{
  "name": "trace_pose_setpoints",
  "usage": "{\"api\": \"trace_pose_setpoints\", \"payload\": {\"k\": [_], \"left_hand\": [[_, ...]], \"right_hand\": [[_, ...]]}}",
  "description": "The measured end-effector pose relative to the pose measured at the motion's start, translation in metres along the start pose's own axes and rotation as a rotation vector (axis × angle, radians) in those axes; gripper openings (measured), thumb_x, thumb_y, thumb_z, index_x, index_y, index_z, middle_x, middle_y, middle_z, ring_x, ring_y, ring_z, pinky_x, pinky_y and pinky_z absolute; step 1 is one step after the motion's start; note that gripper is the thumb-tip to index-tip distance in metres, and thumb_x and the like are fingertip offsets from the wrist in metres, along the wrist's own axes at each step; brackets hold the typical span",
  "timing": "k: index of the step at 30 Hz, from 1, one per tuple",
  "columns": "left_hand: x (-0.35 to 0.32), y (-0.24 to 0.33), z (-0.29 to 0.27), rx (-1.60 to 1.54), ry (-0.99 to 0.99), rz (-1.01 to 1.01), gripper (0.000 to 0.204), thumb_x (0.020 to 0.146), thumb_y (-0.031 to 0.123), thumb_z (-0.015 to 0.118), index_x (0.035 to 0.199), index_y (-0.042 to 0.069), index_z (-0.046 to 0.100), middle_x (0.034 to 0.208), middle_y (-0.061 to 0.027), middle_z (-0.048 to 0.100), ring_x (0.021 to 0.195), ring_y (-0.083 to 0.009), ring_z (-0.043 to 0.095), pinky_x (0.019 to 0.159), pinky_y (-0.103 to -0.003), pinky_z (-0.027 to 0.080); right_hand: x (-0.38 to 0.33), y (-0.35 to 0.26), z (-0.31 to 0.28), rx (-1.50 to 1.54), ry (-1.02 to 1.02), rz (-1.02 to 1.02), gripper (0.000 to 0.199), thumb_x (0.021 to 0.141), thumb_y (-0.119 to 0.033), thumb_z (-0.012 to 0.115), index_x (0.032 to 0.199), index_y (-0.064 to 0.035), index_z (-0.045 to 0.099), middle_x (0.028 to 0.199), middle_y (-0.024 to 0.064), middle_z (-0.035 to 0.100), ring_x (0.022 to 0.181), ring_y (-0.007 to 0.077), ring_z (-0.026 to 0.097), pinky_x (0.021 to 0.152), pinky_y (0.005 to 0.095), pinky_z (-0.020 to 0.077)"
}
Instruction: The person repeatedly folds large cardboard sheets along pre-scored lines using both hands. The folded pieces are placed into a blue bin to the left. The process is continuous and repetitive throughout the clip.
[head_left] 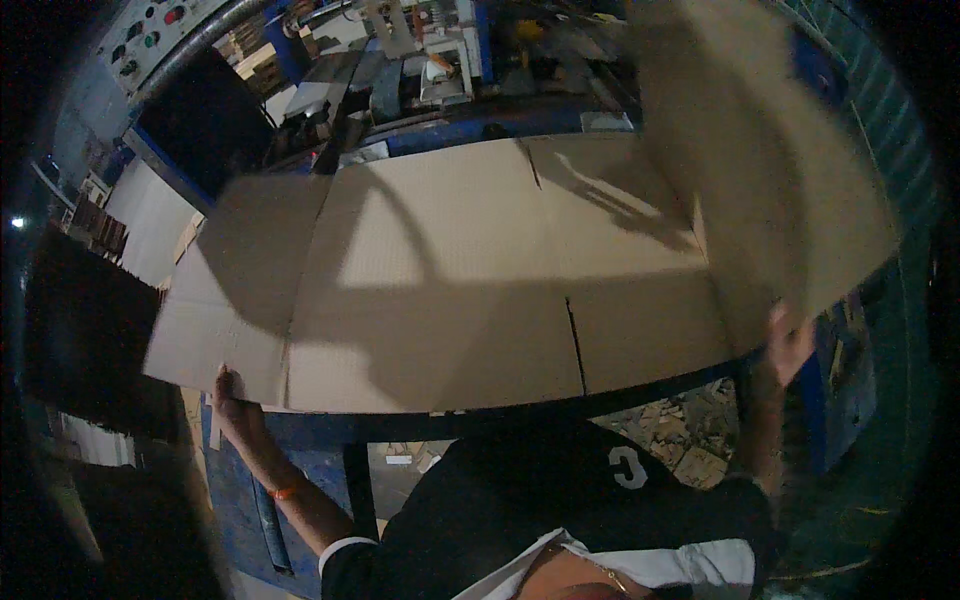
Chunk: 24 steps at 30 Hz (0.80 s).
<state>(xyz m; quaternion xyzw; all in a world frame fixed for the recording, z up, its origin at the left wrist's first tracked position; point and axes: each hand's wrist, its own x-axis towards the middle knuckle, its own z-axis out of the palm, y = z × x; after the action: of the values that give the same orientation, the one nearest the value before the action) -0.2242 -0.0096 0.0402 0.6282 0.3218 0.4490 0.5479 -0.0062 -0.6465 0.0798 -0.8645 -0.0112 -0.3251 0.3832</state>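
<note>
A large brown cardboard sheet [430, 330], creased and slotted, lies spread in front of me. Its left panel tilts up a little at the crease. At the right, a tall panel [760, 190] of the cardboard stands folded up and looks blurred. My left hand [232, 395] pinches the near left edge, thumb on top and fingers mostly hidden beneath. My right hand [790, 345] is closed at the lower near edge of the raised panel; some of its fingers are hidden behind the board.
Behind the cardboard stands a blue machine [450, 128] with metal parts. A control panel [150, 40] with buttons is at the far left. Cardboard scraps [680, 435] lie below the machine's near edge. A dark stack [90, 330] stands at left, a green corrugated surface [900, 130] at right.
</note>
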Motion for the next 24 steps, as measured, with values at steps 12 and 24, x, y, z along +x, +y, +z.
{"api": "trace_pose_setpoints", "payload": {"k": [12, 24], "left_hand": [[-0.106, 0.03, 0.105, 0.962, -1.039, 0.761, 0.047, 0.076, 0.008, 0.054, 0.122, 0.02, 0.056, 0.138, -0.0128, 0.04, 0.13, -0.032, 0.033, 0.108, -0.048, 0.02], [-0.05, 0.01, 0.15, 0.824, -0.943, 0.764, 0.045, 0.086, 0.018, 0.045, 0.131, 0.02, 0.048, 0.138, -0.0143, 0.038, 0.128, -0.0316, 0.035, 0.109, -0.045, 0.021]], "right_hand": [[-0.049, -0.016, 0.087, -0.144, -0.733, -1.176, 0.03, 0.073, -0.021, 0.067, 0.103, -0.0204, 0.063, 0.12, 0.0034, 0.057, 0.114, 0.028, 0.052, 0.092, 0.0439, 0.0434], [0.042, -0.011, 0.151, -0.509, -1.017, -0.822, 0.079, 0.072, -0.061, 0.056, 0.135, -0.016, 0.04, 0.14, 0.0082, 0.036, 0.128, 0.0306, 0.033, 0.105, 0.0465, 0.0246]]}}
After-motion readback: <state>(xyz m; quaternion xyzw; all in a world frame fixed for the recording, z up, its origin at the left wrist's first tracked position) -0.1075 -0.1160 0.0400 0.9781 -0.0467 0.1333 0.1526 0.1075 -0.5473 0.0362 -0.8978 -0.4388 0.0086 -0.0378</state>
